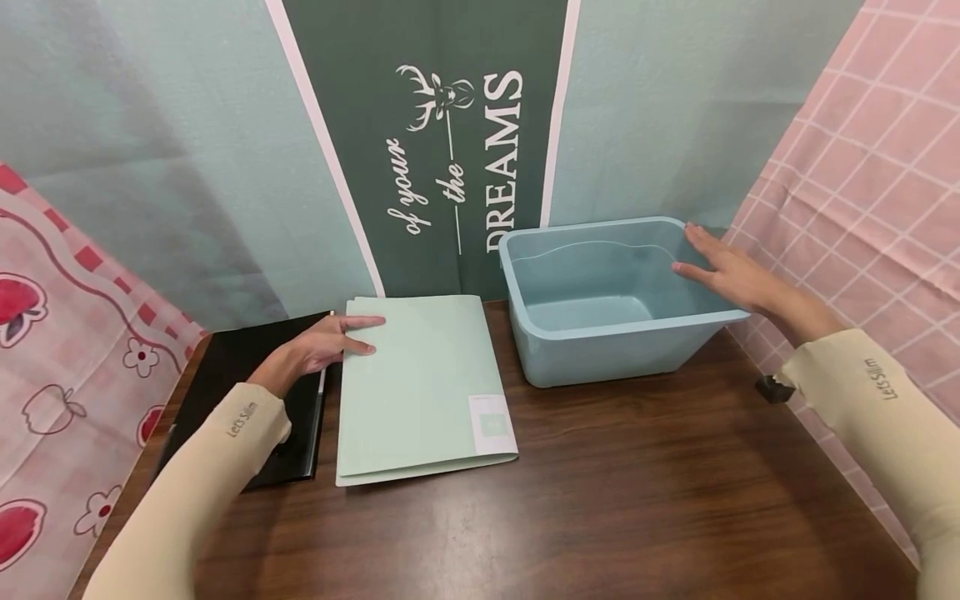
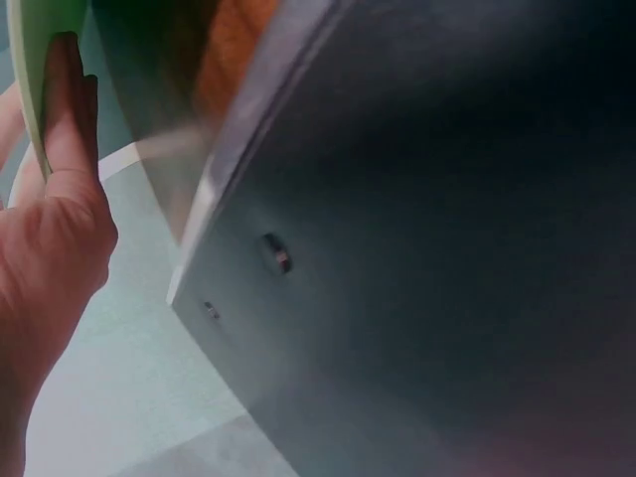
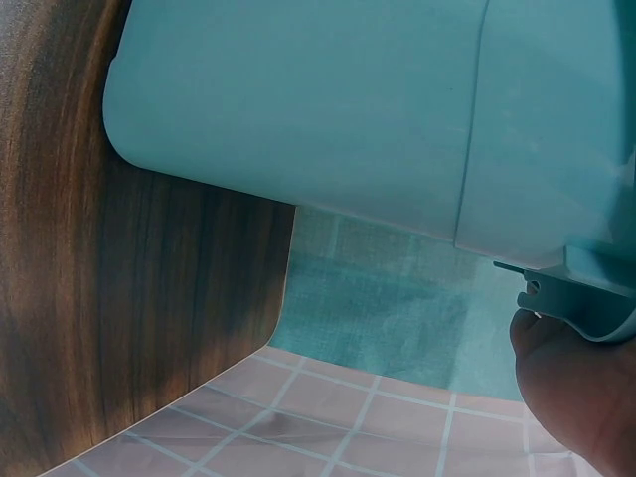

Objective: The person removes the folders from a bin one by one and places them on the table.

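A pale green paper folder (image 1: 420, 392) lies on the table with a white label near its lower right corner. My left hand (image 1: 326, 343) holds its left edge, index finger and thumb on top; the left wrist view shows the green edge (image 2: 30, 94) between the fingers. Under my left forearm is a flat black folder (image 1: 232, 367), its dark face with small rivets (image 2: 417, 258) large in the left wrist view. My right hand (image 1: 731, 271) grips the right rim of a blue plastic bin (image 1: 600, 354), thumb inside; a fingertip shows below the rim in the right wrist view.
The brown wooden table (image 1: 465, 542) carries everything. Behind it hangs a green cloth (image 1: 337, 67) with lettering and a deer head. Pink checked cloth (image 1: 885, 142) borders the right side, and fruit-printed cloth (image 1: 75, 350) the left.
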Motion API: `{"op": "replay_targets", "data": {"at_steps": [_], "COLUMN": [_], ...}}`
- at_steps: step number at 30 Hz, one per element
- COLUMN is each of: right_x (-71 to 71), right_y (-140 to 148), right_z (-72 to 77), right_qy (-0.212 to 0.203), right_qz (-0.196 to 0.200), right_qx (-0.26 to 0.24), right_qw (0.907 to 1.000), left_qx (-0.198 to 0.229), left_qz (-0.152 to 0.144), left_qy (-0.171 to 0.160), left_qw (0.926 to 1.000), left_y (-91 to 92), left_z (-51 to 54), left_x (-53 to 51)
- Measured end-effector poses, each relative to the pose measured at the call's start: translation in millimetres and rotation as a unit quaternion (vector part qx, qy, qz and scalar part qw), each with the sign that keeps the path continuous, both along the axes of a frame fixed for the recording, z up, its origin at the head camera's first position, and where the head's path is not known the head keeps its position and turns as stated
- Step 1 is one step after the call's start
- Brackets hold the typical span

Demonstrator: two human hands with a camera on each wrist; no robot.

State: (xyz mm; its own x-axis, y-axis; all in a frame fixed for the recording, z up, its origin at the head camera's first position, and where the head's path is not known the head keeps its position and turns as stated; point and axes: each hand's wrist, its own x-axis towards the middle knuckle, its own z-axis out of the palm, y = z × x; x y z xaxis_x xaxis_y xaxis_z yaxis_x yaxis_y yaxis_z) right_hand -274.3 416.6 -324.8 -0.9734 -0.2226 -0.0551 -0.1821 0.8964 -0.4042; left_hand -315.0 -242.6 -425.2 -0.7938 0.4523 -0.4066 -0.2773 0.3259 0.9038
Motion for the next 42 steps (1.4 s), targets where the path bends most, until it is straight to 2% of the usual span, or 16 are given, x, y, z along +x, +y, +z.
{"op": "replay_targets", "data": {"at_steps": [3, 8, 12, 17, 24, 30, 37, 42], "right_x": [-0.4, -0.1, 0.7, 0.8, 1.4, 1.1, 0.0, 0.0], "right_y": [0, -1, -2, -2, -3, -2, -1, -1], "right_z": [0.2, 1.2, 1.2, 1.1, 1.9, 1.3, 1.0, 0.9], "right_qy": [0.0, -0.001, -0.004, -0.004, -0.004, -0.005, -0.001, -0.003], "right_qz": [0.0, 0.001, 0.0, -0.001, -0.002, -0.003, -0.001, -0.002], "right_qx": [-0.001, -0.001, 0.0, -0.001, -0.002, -0.003, -0.001, -0.001], "right_qw": [1.0, 1.0, 1.0, 1.0, 1.0, 1.0, 1.0, 1.0], "left_qx": [-0.008, -0.016, -0.034, -0.087, -0.129, -0.185, -0.232, -0.241], "left_qz": [0.011, 0.032, 0.031, 0.024, 0.013, 0.001, -0.005, -0.01], "left_qy": [-0.008, -0.002, 0.021, 0.068, 0.136, 0.192, 0.225, 0.232], "left_qw": [0.9999, 0.9994, 0.9987, 0.9936, 0.9821, 0.9639, 0.9462, 0.9425], "left_y": [2.0, 4.3, 7.5, 11.1, 14.3, 18.8, 19.7, 20.1], "left_z": [-4.9, -10.3, -13.5, -16.7, -19.7, -17.5, -18.7, -18.1], "left_x": [0.6, 0.5, 1.8, 3.9, 7.5, 11.6, 13.7, 16.5]}}
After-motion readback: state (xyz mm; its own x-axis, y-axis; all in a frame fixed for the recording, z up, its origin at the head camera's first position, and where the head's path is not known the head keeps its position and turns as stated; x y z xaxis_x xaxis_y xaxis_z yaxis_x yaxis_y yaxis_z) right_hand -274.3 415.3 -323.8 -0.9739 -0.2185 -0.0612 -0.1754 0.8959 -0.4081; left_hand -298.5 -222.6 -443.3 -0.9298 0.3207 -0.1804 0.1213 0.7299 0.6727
